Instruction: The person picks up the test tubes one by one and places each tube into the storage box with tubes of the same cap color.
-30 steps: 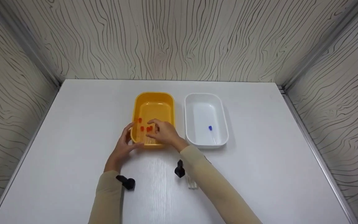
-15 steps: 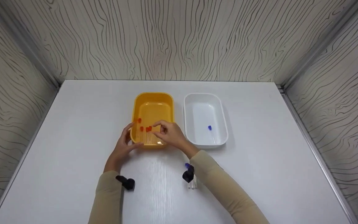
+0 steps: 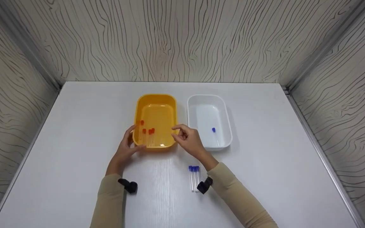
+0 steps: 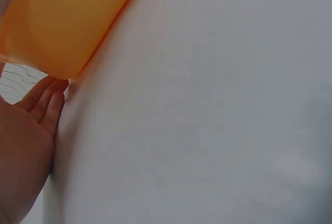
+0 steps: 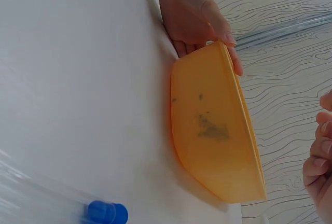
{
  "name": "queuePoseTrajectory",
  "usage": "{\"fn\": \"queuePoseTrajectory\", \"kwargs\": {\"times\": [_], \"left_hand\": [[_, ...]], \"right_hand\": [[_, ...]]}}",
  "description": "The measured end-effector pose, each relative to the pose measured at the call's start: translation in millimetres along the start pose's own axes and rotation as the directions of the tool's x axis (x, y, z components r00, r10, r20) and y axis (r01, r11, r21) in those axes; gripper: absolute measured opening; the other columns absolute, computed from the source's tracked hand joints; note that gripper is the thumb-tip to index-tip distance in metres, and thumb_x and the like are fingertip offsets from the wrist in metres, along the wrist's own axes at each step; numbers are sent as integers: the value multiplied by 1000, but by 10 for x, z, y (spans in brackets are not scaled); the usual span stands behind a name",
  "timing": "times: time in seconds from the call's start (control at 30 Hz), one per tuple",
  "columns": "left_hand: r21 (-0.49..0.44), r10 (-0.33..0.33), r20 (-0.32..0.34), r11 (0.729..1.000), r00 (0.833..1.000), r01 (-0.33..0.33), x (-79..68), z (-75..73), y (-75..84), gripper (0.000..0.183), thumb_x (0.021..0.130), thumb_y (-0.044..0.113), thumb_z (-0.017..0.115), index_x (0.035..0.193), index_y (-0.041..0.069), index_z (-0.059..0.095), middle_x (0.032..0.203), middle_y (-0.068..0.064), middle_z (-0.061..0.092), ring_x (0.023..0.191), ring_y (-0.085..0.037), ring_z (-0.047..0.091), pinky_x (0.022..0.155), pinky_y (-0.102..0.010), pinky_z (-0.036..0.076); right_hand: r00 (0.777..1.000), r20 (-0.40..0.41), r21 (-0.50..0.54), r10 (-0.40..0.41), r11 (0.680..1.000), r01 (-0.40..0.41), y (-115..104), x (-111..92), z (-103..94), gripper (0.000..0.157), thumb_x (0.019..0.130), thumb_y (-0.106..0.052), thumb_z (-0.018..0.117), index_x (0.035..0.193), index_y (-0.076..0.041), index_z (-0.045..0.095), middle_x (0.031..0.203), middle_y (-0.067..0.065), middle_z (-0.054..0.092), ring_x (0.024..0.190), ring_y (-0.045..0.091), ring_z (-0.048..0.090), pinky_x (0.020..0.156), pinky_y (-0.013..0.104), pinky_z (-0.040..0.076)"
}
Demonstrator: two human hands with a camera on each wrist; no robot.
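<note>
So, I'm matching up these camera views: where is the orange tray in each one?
Head: the orange tray sits just left of centre.
Left wrist: part of the orange tray shows at upper left.
Right wrist: the orange tray shows right of centre.
Shared landmark: the left hand, at the orange tray in all three.

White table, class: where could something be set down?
The table is bare left of the left hand and right of the white tray. Crowded: between that and the yellow tray, under the right hand, and by blue-capped tubes.
</note>
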State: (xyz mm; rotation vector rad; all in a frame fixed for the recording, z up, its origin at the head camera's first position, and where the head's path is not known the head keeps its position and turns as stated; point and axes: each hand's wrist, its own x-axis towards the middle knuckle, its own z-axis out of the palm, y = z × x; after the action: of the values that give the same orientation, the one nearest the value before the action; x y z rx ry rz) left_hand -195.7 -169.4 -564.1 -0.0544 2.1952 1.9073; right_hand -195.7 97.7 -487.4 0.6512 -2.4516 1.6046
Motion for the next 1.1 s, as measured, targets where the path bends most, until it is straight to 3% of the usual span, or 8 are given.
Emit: {"fn": "queuePoseTrajectory", "kwargs": {"times": [0.27,0.4,0.5,0.63,0.87,1.1], "left_hand": [[4,-22,-20,1000,1000,22,-2,0,1,91,79,28,79,150,37,22,159,-2,30,147,-24,31,124,-54,16],[3,9,-10,1000,1000,-9,-1,3,-29,90,81,24,78,150,35,22,159,-1,29,146,-24,31,124,-54,16],[-9,52,3,999,999,-52,-14,-4,-34,89,83,19,75,152,33,20,159,-4,29,147,-25,29,124,-56,11],[-30,49,14,998,999,-48,-34,4,9,90,84,20,75,152,36,19,161,-1,26,150,-23,24,125,-56,6],[-11,81,-15,997,997,-81,-13,23,-45,92,82,20,76,151,43,19,161,2,26,148,-22,28,125,-54,9],[-15,70,-40,997,997,-71,-3,14,-54,90,81,23,77,150,42,22,158,0,32,146,-22,32,125,-54,11]], "right_hand": [[993,-105,-5,54,998,-55,57,-154,-258,16,84,0,69,100,4,68,60,18,51,53,0,35,50,11,27],[988,-141,-41,66,997,-73,-17,-230,-445,16,84,4,68,99,10,66,60,18,51,53,-1,35,51,11,27],[986,-154,-61,61,996,-71,-111,-292,-596,15,84,5,67,98,11,66,60,18,51,53,-2,35,50,12,28],[976,-208,-81,69,993,-87,-97,-396,-755,16,83,5,68,98,11,66,62,15,52,55,-2,37,51,12,30],[930,-349,-41,114,990,-137,71,-578,-945,19,80,8,69,98,14,65,64,8,50,57,-1,39,52,10,32],[850,-482,29,212,973,-227,217,-668,-1064,19,80,8,69,97,15,65,66,0,46,57,-2,40,51,9,33]]}}
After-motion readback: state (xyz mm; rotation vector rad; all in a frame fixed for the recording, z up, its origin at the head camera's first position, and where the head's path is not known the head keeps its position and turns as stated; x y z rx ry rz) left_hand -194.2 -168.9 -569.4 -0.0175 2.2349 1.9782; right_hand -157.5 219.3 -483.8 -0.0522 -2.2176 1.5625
